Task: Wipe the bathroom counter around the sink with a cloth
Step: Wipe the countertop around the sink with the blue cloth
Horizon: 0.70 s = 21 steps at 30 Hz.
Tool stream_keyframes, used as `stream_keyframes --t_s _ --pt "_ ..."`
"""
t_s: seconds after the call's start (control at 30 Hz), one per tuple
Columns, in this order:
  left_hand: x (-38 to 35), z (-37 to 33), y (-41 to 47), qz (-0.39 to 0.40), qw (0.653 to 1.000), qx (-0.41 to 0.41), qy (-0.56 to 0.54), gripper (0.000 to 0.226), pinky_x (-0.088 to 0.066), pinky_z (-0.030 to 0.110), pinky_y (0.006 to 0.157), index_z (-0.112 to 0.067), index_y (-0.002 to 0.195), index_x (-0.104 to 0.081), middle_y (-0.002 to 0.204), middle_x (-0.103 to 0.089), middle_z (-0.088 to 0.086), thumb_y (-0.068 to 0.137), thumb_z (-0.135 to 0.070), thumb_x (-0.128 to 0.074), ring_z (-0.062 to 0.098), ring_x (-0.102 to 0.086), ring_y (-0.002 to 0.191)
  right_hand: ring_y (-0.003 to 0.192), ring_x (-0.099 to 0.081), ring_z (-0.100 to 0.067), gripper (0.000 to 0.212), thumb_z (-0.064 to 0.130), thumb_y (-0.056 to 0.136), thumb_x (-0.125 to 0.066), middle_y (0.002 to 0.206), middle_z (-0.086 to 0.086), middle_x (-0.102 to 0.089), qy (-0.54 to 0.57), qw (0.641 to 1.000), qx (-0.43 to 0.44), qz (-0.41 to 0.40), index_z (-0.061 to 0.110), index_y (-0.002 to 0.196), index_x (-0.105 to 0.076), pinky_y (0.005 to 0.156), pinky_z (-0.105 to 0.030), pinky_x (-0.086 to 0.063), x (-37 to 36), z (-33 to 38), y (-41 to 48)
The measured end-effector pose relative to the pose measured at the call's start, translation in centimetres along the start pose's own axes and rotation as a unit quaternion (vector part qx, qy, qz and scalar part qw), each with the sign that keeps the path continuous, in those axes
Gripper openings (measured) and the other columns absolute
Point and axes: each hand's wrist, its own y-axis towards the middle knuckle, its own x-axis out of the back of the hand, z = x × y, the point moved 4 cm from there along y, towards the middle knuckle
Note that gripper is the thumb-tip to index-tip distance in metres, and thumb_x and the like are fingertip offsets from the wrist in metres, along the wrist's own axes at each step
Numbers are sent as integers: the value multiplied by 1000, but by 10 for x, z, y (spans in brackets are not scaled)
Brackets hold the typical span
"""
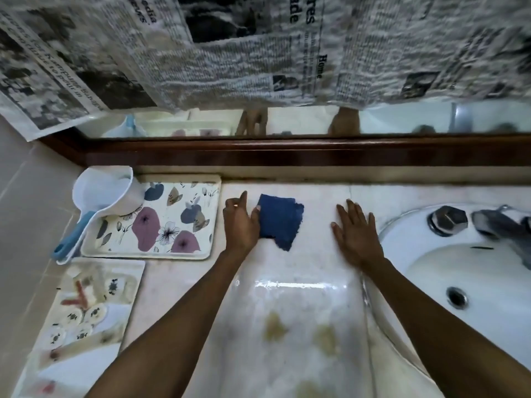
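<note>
— Where is the cloth [280, 221]?
— Flat on the counter [316, 297] near its back edge, left of the sink [474, 282]. The left hand [240, 222] touches its left side, fingers [255, 212] loosely curled, not clamped.
— And the right hand [356, 234]?
— Spread flat, fingers apart, farther off. Yellowish stains [298, 331] near the front edge look blurred.
</note>
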Motion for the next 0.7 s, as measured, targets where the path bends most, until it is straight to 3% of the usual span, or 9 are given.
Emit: stream_keyframes --t_s 0.07,0.13,0.2,0.3,0.47,0.57,0.7 --pt "-20 2 -9 18 992 -96 77 56 -38 40 110 -13 151 -39 146 -42 12 103 -43 -42 29 -44 131 154 -4 -26 63 46 102 -17 166 -10 -7 -8 1000 3 3 15 157 -17 123 -51 -5 -3 -1 -3" --pt "-48 -5 -11 60 971 -180 147 60 -32 43 116 -14 152 -34 154 -36 10 103 -47 -35 29 -38 138 154 -2 -25 61 44 105 -22 167 -10 -4 -7 1000 2 5 15 158 -14 124 -50 -4 -5 -2 -1" --pt "-76 -10 -11 112 949 -203 213 65 -13 47 124 -17 159 -19 167 -14 8 104 -51 -27 28 -15 153 154 -1 -25 61 43 105 -25 167 -9 -4 -6 1000 6 1 16 158 -14 124 -49 -5 -5 -2 -1" --pt "-93 -3 -8 145 932 -202 262 70 9 45 125 -23 160 5 169 9 0 104 -58 -18 22 10 155 154 -3 -24 60 44 105 -26 167 -8 -6 -5 1000 10 -1 17 158 -16 124 -49 -6 -6 -5 -1" --pt "-66 22 -27 180 911 -263 263 69 4 45 126 -31 160 7 168 8 -7 103 -60 -20 14 14 154 153 -15 -25 58 43 103 -29 165 -8 -18 23 999 7 -22 17 155 -28 123 -50 -13 -1 -7 -1" --pt "-41 41 -5 175 914 -246 272 68 3 46 126 -34 159 7 169 9 -6 103 -59 -22 15 13 155 150 -23 -27 60 43 98 -35 162 -10 -25 65 998 7 -16 15 151 -38 121 -51 -19 3 -11 1" --pt "-64 16 18 95 952 -92 278 65 7 49 124 -26 160 7 169 10 3 104 -53 -11 23 11 155 147 -30 -30 56 38 97 -40 158 -14 -34 52 998 23 -4 9 145 -45 119 -51 -20 16 -29 3"
